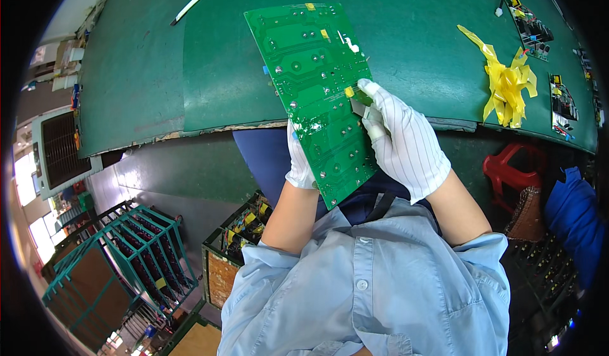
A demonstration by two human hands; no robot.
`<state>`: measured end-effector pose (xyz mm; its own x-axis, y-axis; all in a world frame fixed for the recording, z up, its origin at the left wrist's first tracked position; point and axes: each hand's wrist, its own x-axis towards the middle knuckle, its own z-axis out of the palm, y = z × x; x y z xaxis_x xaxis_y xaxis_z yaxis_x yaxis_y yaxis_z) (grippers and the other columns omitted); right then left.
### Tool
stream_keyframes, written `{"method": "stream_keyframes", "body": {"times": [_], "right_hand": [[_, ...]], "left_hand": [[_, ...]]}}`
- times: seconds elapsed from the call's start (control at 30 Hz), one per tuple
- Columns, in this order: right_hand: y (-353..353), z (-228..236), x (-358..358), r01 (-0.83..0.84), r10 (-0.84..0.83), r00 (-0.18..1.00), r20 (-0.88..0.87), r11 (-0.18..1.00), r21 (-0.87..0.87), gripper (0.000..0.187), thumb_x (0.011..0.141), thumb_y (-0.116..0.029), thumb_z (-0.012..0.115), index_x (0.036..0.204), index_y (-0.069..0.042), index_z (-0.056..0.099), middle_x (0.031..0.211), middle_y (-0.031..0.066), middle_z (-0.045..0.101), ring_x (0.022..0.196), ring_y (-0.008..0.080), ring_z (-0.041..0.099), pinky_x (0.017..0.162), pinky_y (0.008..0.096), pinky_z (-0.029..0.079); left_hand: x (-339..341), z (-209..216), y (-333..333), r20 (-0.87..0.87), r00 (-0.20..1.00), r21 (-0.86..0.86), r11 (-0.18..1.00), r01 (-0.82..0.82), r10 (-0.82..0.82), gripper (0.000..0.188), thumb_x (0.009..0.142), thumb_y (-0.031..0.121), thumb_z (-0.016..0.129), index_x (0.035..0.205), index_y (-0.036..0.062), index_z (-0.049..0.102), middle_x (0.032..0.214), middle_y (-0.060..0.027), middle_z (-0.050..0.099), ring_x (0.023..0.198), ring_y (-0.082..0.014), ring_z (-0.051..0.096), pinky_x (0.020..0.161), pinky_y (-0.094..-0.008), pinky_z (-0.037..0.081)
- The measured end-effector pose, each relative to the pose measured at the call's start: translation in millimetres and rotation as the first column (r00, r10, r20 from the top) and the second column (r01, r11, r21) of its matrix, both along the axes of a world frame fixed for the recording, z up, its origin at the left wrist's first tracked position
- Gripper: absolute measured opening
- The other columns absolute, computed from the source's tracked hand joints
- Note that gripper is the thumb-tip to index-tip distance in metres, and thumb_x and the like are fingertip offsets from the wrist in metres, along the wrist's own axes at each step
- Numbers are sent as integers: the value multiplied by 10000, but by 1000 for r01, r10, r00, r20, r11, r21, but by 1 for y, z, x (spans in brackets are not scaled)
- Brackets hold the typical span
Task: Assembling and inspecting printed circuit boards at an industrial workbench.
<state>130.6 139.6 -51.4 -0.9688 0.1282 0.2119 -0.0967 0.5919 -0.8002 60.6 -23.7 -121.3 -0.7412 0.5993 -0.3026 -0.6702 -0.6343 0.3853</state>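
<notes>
A large green circuit board (317, 96), its solder side up, is held tilted in front of me above the table's near edge. My left hand (301, 162), in a white striped glove, is closed on its lower left edge, with most fingers hidden behind it. At the right edge, my right hand (406, 143), gloved alike, has its bent fingers closed against the board. Close to those fingertips is a small yellow tape piece (349, 92); whether they touch it is unclear. More yellow tape bits and white marks show higher up the board.
On the green table (222, 70) lie a white-handled brush (192, 4), a crumpled heap of yellow tape (507, 86) and several small component boards (563, 105). Below stand a red stool (514, 169), a teal wire rack (149, 248) and a crate (222, 273) of parts.
</notes>
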Motion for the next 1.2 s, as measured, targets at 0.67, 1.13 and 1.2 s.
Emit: {"method": "stream_keyframes", "body": {"times": [0.67, 1.13, 1.2], "right_hand": [[13, -1, -11, -82, 82, 997, 2, 996, -42, 606, 817, -28, 531, 1398, -51, 361, 833, 109, 594, 707, 314, 609, 607, 388, 492], [28, -8, -33, -129, 109, 991, -73, 899, -418, 364, 899, -56, 467, 1258, -29, 527, 1057, 175, 609, 842, 274, 579, 783, 328, 484], [32, 0, -51, -123, 84, 986, -146, 953, -277, 359, 897, -60, 467, 1249, -27, 528, 1051, 169, 615, 850, 283, 581, 782, 341, 489]], "left_hand": [[-2, -8, -8, 253, 966, 122, 992, 23, -54, 447, 989, 368, 360, 1199, 16, 537, 1098, -180, 624, 892, -312, 660, 731, -445, 574], [-1, 16, 7, 186, 981, 72, 997, 34, -47, 458, 981, 366, 381, 1285, 41, 488, 1196, -173, 586, 1013, -304, 627, 802, -439, 557], [-5, 15, 5, 129, 989, 90, 994, 59, -70, 464, 979, 354, 386, 1324, 52, 456, 1230, -172, 567, 1036, -303, 617, 820, -447, 552]]}}
